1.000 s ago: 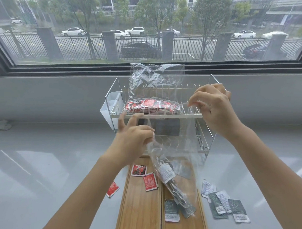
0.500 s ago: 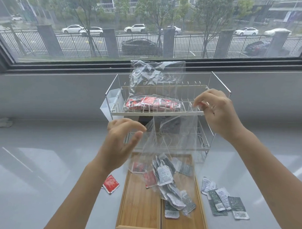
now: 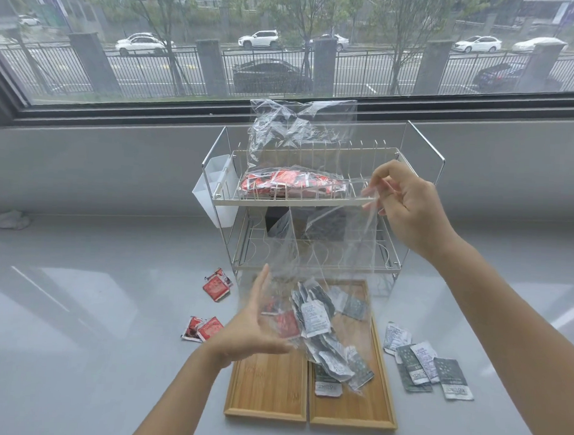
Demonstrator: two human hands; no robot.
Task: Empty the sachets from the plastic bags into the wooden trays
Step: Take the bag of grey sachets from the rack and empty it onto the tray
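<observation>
Item, far left on the grey counter (image 3: 97,308): one crumpled pale wad (image 3: 12,219) by the wall. Item: four red sachets loose on the counter left of the trays, in two pairs, an upper pair (image 3: 217,284) and a lower pair (image 3: 203,328). Item: left hand (image 3: 254,327), fingers straight and spread, holding nothing, its palm turned toward the lower left side of the clear plastic bag (image 3: 329,284); whether it touches the film cannot be told. Item: two wooden trays side by side and touching, left tray (image 3: 266,389) and right tray (image 3: 354,405); the left one shows two red sachets (image 3: 285,321) at its far end, seen through the bag. Item: one white two-tier wire dish rack (image 3: 305,201) behind the trays, one white plastic cup holder (image 3: 211,192) hung on its left side; on the upper tier one plastic bag of red sachets (image 3: 295,183) with its empty top standing up, on the lower tier one dark object, partly hidden. Item: the held bag hangs over the trays, a bunch of grey-and-white sachets (image 3: 320,332) gathered in its lower part above the right tray; count unclear. One grey sachet (image 3: 328,383) lies on the right tray below the bag, another (image 3: 352,306) at that tray's far end. Item: right hand (image 3: 406,205), thumb and fingers pinching the bag's upper right corner, raised before the rack. Item: about five grey-and-white sachets (image 3: 426,368) scattered on the counter right of the trays.
</observation>
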